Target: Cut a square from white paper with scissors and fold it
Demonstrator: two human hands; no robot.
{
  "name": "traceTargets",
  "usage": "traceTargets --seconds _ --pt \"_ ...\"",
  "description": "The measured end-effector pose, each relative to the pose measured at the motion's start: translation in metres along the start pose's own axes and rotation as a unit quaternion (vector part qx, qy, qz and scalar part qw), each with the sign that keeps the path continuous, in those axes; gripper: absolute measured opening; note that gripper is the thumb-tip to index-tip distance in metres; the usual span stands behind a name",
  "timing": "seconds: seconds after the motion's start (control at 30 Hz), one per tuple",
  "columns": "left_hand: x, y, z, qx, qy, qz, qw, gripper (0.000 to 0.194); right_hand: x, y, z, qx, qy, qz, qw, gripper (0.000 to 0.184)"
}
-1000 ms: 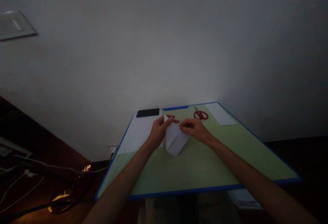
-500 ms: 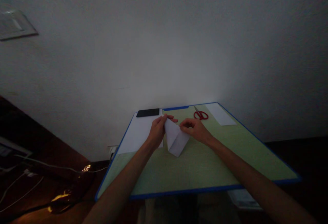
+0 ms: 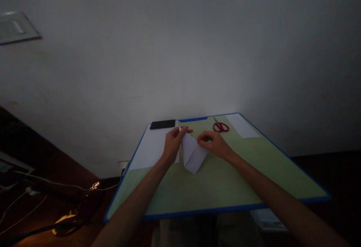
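Note:
Between my hands is a folded piece of white paper (image 3: pixel 194 157), held up over the table with its lower corner pointing toward me. My left hand (image 3: pixel 175 140) grips its upper left corner between thumb and fingers. At its right edge, my right hand (image 3: pixel 213 142) pinches the paper with thumb and forefinger. A crease or flap runs diagonally across the lower part of the sheet. Just behind my right hand lie red-handled scissors (image 3: pixel 220 127), flat on the table.
The light green table (image 3: pixel 222 186) has a blue edge and stands against a grey wall. A black phone (image 3: pixel 163 124) lies on white paper (image 3: pixel 149 149) at the back left. A white paper strip (image 3: pixel 243 125) lies back right. White cables (image 3: pixel 70 185) hang at the left.
The left thumb has shifted slightly along the paper's top corner. The folded paper has tilted a little; both hands keep hold of it.

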State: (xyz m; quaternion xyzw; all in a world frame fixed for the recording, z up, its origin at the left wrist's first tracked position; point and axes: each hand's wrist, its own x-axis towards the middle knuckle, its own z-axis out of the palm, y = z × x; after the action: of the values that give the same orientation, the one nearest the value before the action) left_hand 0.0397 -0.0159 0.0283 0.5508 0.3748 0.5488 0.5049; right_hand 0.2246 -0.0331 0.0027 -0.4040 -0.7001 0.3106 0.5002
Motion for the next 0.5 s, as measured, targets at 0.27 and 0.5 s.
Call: traceTargets --seconds 0.27,0.5 --pt "-0.0014 0.0019 0.0002 -0.041 -0.005 -0.027 0.999 0.044 0.0010 0.0026 -0.0008 0.010 -0.016 0.016 1.000 0.012" --pt "0.0004 -0.0016 0.0004 -0.060 -0.011 -0.025 0.998 0.043 0.0010 0.0018 -0.0002 0.014 -0.018 0.023 0.999 0.013"
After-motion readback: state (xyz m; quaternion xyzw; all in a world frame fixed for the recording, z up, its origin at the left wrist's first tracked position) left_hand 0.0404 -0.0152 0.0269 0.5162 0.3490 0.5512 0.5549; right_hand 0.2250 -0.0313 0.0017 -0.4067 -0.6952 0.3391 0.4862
